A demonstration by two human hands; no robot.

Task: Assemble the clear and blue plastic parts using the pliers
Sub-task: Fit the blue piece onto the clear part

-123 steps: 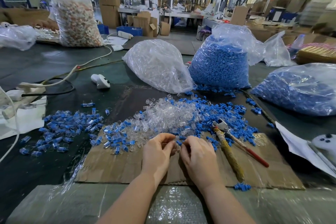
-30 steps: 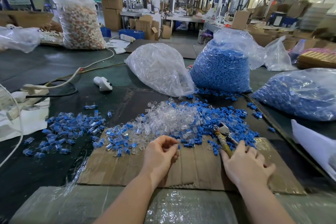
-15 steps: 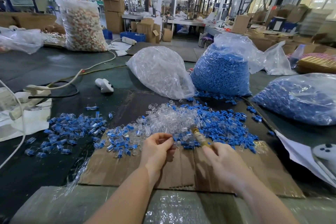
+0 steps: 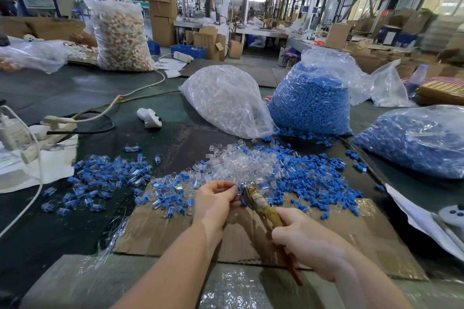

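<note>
My right hand (image 4: 308, 241) grips the pliers (image 4: 261, 204) by their tape-wrapped handles, jaws pointing up and left. My left hand (image 4: 213, 202) pinches a small clear and blue part at its fingertips, right against the pliers' jaws; the part itself is mostly hidden. Both hands hover over a cardboard sheet (image 4: 364, 241). Behind them lies a pile of loose clear parts (image 4: 241, 160) and loose blue parts (image 4: 316, 178). Joined clear-and-blue pieces (image 4: 105, 178) are spread to the left.
A bag of clear parts (image 4: 226, 100) and two bags of blue parts (image 4: 311, 105) (image 4: 416, 140) stand behind the piles. A white controller (image 4: 149, 118), cables and a power strip (image 4: 57, 123) lie at the left. White paper (image 4: 421, 221) sits at the right edge.
My right hand picked up the pliers from the cardboard and brought their jaws left to the part in my left hand. My left hand stayed in place.
</note>
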